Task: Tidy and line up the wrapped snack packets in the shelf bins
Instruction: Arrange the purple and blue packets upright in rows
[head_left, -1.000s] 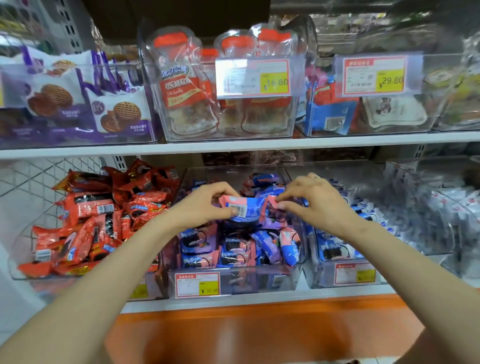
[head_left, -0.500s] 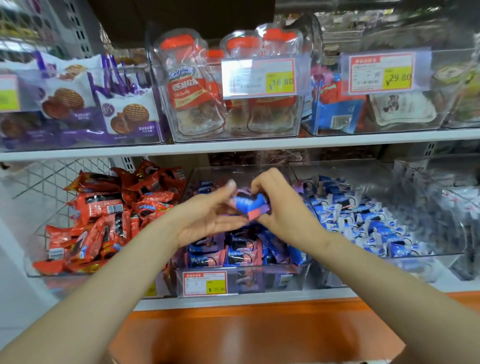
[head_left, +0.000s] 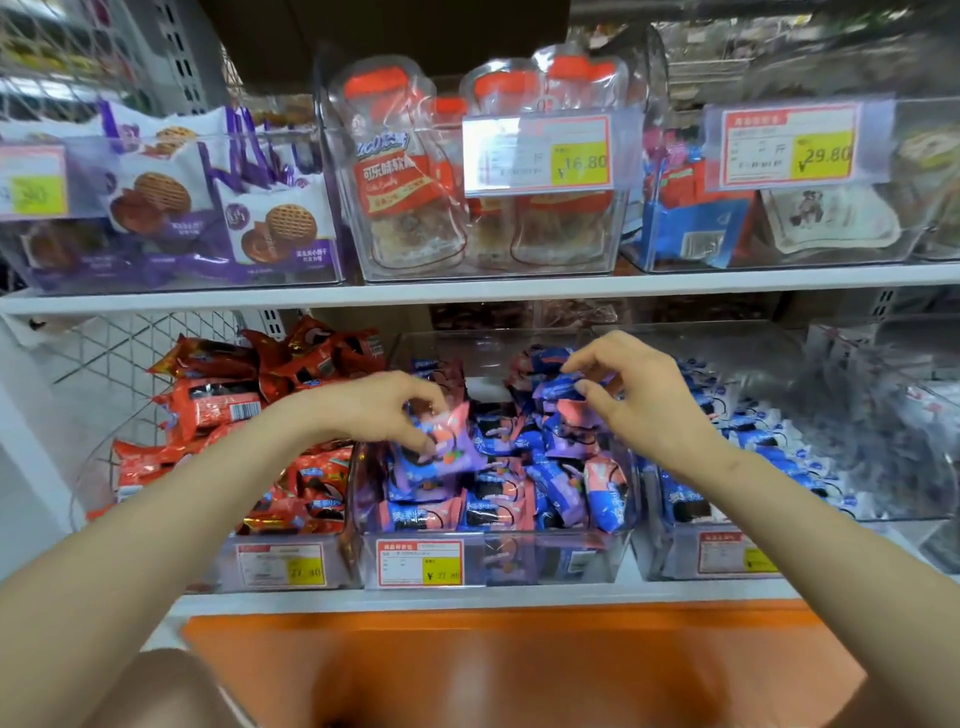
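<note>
A clear middle bin on the lower shelf holds several pink, purple and blue wrapped snack packets. My left hand pinches one pink-and-purple packet at the bin's left side, just above the pile. My right hand hovers over the bin's back right, its thumb and fingers pinching a blue packet on top of the heap.
A bin of red packets sits to the left, a bin of blue-and-white packets to the right. The upper shelf carries bins of biscuits, bottled sweets and pouches. An orange ledge runs below the shelf edge.
My hands, which met over one blue-and-pink packet in the middle, have parted. The left went down-left with a packet; the right moved back-right onto another.
</note>
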